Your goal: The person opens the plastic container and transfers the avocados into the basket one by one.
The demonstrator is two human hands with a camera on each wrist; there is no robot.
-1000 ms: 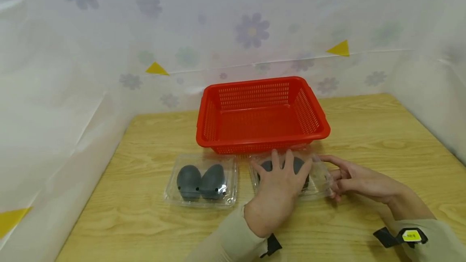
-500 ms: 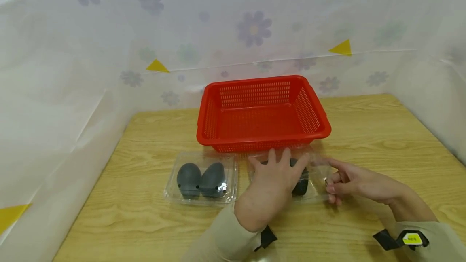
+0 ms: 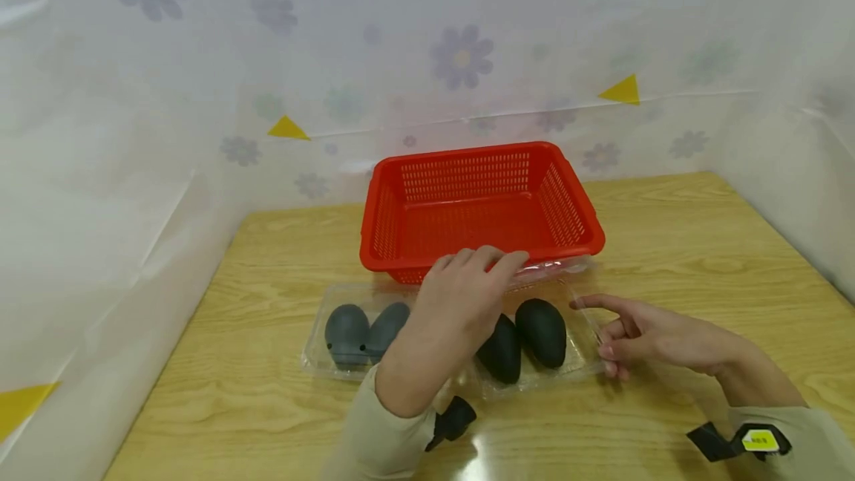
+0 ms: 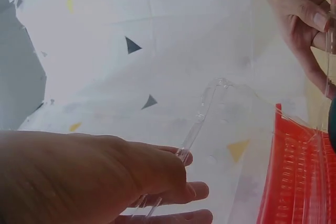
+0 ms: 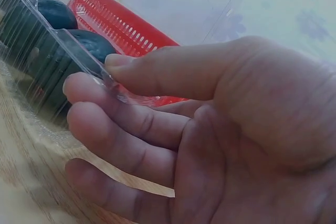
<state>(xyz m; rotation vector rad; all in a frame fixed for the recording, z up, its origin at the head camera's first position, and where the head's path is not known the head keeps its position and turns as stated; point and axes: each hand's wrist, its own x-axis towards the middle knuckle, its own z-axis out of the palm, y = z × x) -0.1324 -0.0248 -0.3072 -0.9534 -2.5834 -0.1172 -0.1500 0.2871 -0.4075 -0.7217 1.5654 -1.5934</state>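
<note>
My left hand [image 3: 457, 299] grips the edge of a raised clear plastic lid [image 4: 215, 124], its fingers reaching past the rim in the left wrist view. The lid belongs to the right-hand clear clamshell box [image 3: 580, 362], which stands open on the table. Two dark, egg-shaped avocados [image 3: 542, 332] lie in its base; the left one is partly hidden by my left hand. My right hand [image 3: 644, 336] pinches the right rim of that base [image 5: 73, 45] between thumb and fingers, index finger stretched along the edge.
A red plastic basket [image 3: 482, 257] stands just behind the boxes. A second clear clamshell box [image 3: 314, 355], closed over two more avocados [image 3: 346, 329], sits to the left, partly behind my left forearm. White patterned sheeting [image 3: 334, 36] walls the table [image 3: 234, 407] at the back and sides.
My left hand has gone from lying spread on the right box's lid to lifting that lid up, moving left and toward the basket. The avocados are uncovered. My right hand stays at the rim.
</note>
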